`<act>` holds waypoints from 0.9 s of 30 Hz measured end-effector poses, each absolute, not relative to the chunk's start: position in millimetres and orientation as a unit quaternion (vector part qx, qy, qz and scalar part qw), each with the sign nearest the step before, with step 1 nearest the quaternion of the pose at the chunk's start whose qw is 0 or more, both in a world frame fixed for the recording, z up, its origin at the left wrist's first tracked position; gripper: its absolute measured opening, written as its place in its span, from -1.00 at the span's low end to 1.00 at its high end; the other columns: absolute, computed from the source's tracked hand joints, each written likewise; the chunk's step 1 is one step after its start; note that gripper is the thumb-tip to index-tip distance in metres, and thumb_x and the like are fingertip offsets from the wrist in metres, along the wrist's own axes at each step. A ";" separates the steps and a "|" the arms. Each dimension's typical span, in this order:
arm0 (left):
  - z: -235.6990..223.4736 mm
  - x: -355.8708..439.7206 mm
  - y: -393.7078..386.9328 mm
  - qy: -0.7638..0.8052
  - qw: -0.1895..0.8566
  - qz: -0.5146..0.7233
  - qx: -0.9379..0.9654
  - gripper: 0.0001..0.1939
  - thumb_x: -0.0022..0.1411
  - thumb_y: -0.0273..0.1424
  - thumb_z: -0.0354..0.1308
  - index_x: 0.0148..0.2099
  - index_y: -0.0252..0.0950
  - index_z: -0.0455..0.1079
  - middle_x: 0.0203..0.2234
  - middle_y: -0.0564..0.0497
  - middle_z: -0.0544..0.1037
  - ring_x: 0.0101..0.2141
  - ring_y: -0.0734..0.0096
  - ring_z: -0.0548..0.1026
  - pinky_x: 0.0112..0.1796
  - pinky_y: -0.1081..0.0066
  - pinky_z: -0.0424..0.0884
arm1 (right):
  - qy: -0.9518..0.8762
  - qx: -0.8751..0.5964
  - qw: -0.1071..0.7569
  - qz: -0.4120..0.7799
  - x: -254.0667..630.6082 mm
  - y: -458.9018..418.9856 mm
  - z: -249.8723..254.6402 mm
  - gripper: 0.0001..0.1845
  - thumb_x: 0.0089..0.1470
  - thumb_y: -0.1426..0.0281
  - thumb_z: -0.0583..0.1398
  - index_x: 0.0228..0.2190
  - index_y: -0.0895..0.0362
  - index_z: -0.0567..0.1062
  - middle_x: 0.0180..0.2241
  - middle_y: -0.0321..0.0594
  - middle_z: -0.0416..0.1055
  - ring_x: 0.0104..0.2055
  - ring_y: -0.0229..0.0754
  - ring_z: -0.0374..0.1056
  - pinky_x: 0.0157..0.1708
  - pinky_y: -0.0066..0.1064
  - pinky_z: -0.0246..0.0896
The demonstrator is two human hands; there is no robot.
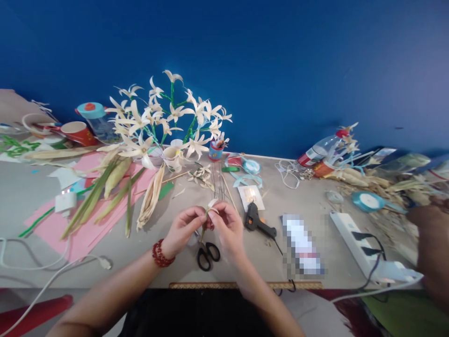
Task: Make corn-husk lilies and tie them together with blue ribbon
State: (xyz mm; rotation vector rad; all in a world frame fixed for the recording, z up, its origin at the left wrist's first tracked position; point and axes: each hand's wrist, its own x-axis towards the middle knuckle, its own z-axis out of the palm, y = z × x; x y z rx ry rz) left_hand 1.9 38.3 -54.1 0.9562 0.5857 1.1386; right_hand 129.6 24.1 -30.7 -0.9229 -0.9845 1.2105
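A small pale flower piece [212,204] is sitting at the near middle of the table [140,269], raised above the surface between the person's fingertips. The left hand [184,228] is pinching its greenish lower part between thumb and forefinger, the other fingers curling inward; the right hand [229,227] is closing its thumb and fingers around the pale upper part, so the hands are nearly meeting. A red bead bracelet [162,255] is circling the left wrist. Just below the hands, scissors [208,256] are lying with their black handles toward the near edge, where a wooden ruler [245,285] is running along the table. To the right, a black glue gun [257,222] is resting near a white packet [251,197], and a blurred-out rectangular object [303,243] is lying beyond its handle. Farther right, a white power strip [352,241] is holding black plugs, with a blue ribbon roll [368,201] behind it and another person's arm [433,248] reaching in at the edge. To the left, a dry husk bundle [151,201] is lying beside pink paper [49,222] bearing green husks [89,201]. At the far side, white flowers [140,117] on green stems are standing before a blue wall [266,70].
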 end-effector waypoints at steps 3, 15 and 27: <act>-52.9 1.2 38.3 0.274 0.688 0.511 0.437 -0.85 0.22 -0.39 0.21 -0.39 -0.33 0.44 -0.51 0.02 0.51 -0.45 0.46 0.43 -0.36 0.47 0.32 | -0.441 -0.413 0.609 0.513 130.0 23.6 -31.9 -0.88 0.07 0.36 0.26 -0.44 0.11 0.43 -0.44 -0.34 0.33 -0.54 -0.34 0.26 -0.54 -0.48 0.20; -48.9 -3.6 39.5 0.282 0.644 0.494 0.511 -0.82 0.22 -0.35 0.20 -0.40 -0.32 0.45 -0.51 0.01 0.48 -0.44 0.41 0.44 -0.36 0.41 0.36 | -0.458 -0.378 0.611 0.523 134.2 22.3 -26.7 -0.89 0.06 0.35 0.27 -0.46 0.09 0.45 -0.39 -0.31 0.31 -0.52 -0.33 0.24 -0.55 -0.47 0.19; -41.5 -9.9 42.9 0.228 0.536 0.479 0.657 -0.84 0.25 -0.39 0.14 -0.35 -0.29 0.51 -0.50 -0.09 0.52 -0.42 0.29 0.44 -0.34 0.33 0.35 | -0.539 -0.376 0.584 0.476 148.6 13.6 -25.7 -0.93 0.04 0.37 0.26 -0.44 0.07 0.46 -0.37 -0.21 0.35 -0.36 -0.17 0.29 -0.43 -0.37 0.22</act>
